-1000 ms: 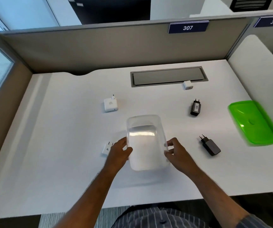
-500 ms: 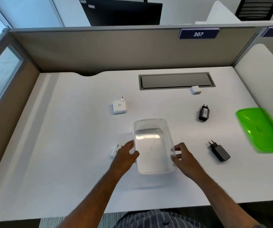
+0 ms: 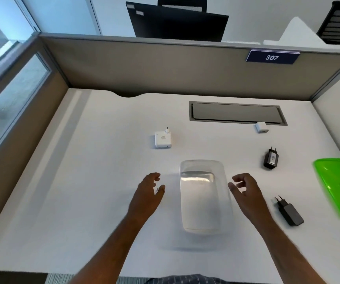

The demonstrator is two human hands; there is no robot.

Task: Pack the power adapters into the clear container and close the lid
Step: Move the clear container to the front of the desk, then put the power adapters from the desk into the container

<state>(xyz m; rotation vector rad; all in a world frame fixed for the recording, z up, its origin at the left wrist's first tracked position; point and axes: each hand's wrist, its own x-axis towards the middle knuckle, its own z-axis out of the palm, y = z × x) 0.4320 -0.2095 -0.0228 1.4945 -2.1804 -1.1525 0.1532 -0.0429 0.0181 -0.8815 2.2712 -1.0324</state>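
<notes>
Desk [image 3: 95,201], white and walled by tan partitions, carries everything here. Going from nine o'clock across: the left hand [image 3: 147,193] hovers just beside the left wall of the clear container [image 3: 204,197], apart from it, fingers loosely curled and holding nothing. A small white adapter [image 3: 156,189] is mostly hidden beneath that hand; only a sliver shows by the thumb, and I cannot tell whether the hand touches it. At eleven o'clock from the container lies a square white adapter [image 3: 162,138] with its plug pointing away. The container sits at the centre, long axis running twelve to six, open-topped and with nothing in it. The right hand [image 3: 245,188] hangs at its three o'clock side, near but not touching, fingers relaxed and slightly bent, holding nothing. At one o'clock, a small white cube adapter [image 3: 261,127] rests against the near edge of the grey cable hatch [image 3: 236,112]. At two o'clock lies a black adapter [image 3: 270,159], pins away. At four o'clock lies a second black adapter [image 3: 290,214], angled. Farthest right, at three o'clock, the green lid [image 3: 337,187] lies flat, partly cut by the frame edge.
</notes>
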